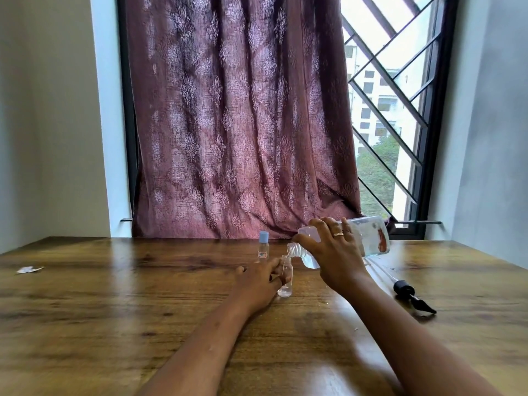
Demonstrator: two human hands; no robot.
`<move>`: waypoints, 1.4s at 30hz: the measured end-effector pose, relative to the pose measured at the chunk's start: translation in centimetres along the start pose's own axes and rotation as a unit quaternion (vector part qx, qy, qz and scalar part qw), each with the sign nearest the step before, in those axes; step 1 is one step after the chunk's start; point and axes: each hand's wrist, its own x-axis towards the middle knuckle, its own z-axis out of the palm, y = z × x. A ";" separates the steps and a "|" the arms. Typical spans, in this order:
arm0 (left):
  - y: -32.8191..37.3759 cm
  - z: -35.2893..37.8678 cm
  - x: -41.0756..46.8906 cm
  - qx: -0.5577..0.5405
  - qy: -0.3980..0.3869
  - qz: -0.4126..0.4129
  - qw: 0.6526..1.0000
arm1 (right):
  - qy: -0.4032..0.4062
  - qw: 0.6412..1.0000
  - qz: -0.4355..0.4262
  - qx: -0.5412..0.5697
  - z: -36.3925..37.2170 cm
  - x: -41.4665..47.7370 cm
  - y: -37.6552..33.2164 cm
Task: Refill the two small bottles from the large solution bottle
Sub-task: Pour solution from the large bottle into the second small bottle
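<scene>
While both bare forearms reach forward over the wooden desk [114,324], the left hand [257,281] lies low on the wood with its fingers curled round an uncapped small bottle [286,282], holding it upright on the desk. That clear bottle has a little clear liquid at its bottom. Just right of it, the right hand [334,258], with rings on two fingers, grips the large bottle [371,238] from above, round its upper body. The large bottle is tipped over to the left, its base raised toward the window and its open threaded mouth pointing down, right at the mouth of the small bottle; clear liquid has pooled in its lower shoulder. To the right, apart from the hands, a black pump head with its long clear tube [405,290] lies flat on the desk. Behind the left hand stands a second small bottle [263,247], upright, with a pale blue cap on. Far off at the left edge lies a scrap of white paper [28,270]. Beyond the desk hangs a maroon patterned curtain [243,124], and right of it a window with a dark diagonal grille [394,110].
</scene>
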 end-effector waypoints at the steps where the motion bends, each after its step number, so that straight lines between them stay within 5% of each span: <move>1: 0.1 -0.1 0.0 0.000 -0.001 -0.001 1.000 | -0.002 1.000 0.001 0.001 0.0 0.0 0.0; 42: 0.3 -0.2 -0.2 0.001 0.004 -0.005 1.000 | -0.009 1.000 0.003 -0.001 -0.1 0.0 0.0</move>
